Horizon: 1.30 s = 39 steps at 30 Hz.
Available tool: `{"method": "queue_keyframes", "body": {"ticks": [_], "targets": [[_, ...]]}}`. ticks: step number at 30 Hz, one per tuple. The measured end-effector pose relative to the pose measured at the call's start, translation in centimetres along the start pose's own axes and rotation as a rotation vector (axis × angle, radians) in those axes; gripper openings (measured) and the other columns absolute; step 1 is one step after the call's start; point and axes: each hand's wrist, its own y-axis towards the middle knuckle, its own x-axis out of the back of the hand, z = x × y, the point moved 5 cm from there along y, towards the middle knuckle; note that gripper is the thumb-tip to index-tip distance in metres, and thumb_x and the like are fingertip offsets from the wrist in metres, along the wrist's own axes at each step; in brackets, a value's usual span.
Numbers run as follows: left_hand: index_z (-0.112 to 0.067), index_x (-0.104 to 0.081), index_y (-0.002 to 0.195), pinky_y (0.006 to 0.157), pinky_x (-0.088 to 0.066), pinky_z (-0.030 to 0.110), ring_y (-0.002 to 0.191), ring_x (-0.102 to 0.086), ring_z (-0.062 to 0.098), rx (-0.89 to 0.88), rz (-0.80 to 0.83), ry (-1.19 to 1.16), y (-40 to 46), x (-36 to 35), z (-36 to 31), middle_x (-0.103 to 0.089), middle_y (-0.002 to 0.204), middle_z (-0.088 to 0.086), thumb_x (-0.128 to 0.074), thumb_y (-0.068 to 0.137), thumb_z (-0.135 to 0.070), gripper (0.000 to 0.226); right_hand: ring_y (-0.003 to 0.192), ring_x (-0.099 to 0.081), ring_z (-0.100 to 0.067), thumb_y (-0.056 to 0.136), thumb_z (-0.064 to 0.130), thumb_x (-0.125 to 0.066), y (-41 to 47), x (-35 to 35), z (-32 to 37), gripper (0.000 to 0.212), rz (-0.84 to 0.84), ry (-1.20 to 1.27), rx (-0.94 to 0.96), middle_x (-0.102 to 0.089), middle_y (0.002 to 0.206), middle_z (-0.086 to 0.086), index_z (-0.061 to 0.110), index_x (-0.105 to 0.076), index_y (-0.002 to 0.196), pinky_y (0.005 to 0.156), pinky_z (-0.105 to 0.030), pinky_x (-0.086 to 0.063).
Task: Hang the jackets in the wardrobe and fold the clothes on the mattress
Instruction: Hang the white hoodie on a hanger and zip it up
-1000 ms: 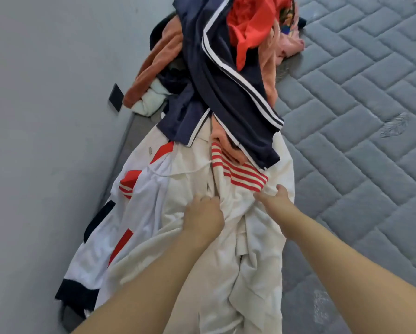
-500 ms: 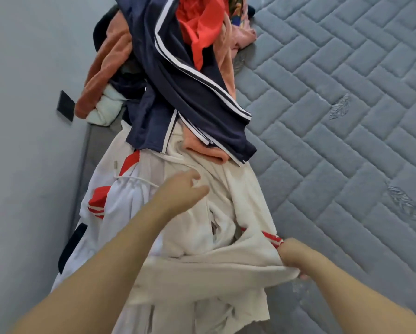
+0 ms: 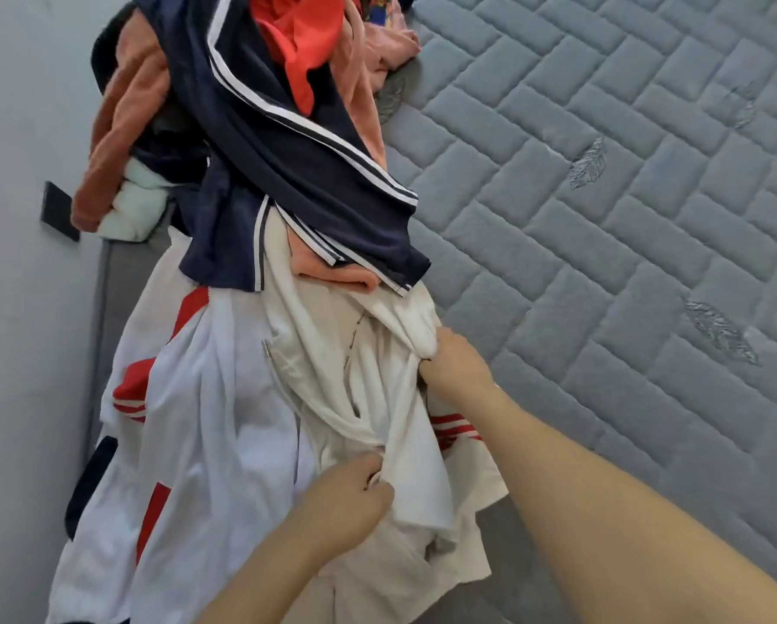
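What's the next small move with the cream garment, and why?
Probably draw it toward you and right, onto the bare mattress. Both hands grip the cream garment, the left hand low, the right hand higher, but its top edge lies tucked under the navy garment, and it overlaps the white jacket.

The mattress point(image 3: 602, 245) is showing grey quilted cloth, matt and padded. The cream garment point(image 3: 377, 367) is looking like soft, creased cotton; the white jacket point(image 3: 206, 398) is appearing smoother, faintly sheeny. The orange towel-like cloth point(image 3: 125, 123) is looking fuzzy.
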Motion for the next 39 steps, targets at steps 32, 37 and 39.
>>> {"method": "queue_keyframes", "body": {"ticks": [32,37,39], "targets": [[-0.02,-0.056,0.07,0.058,-0.044,0.026,0.057,-0.053,0.016,-0.861,0.712,-0.37,-51.1,-27.4,-62.5,-0.052,0.064,-0.001,-0.069,0.082,-0.018,0.017,0.096,-0.065,-0.032,0.096,0.035,-0.049,-75.3,45.7,-33.7,0.032,-1.187,1.172,-0.344,-0.068,0.108,-0.016,0.008,-0.066,0.101,0.088,-0.043,-0.053],[-0.02,-0.064,0.081,0.045,-0.04,0.012,0.05,-0.053,0.003,-1.329,0.354,0.33,-57.5,-37.2,-67.3,-0.059,0.063,-0.009,-0.078,0.077,-0.02,0.014,0.074,-0.069,-0.024,0.101,0.033,-0.053,-87.3,45.3,-41.4,0.028,-1.368,1.549,-0.15,-0.071,0.09,-0.011,0.007,-0.065,0.104,0.071,-0.037,-0.059],[-0.022,-0.065,0.08,0.043,-0.038,0.011,0.053,-0.054,0.001,-1.412,0.261,0.462,-58.3,-41.0,-68.7,-0.059,0.063,-0.011,-0.076,0.078,-0.021,0.011,0.067,-0.068,-0.025,0.099,0.032,-0.056,-91.6,45.2,-43.7,0.026,-1.401,1.586,-0.049,-0.069,0.079,-0.01,0.01,-0.064,0.087,0.063,-0.034,-0.058]]}}
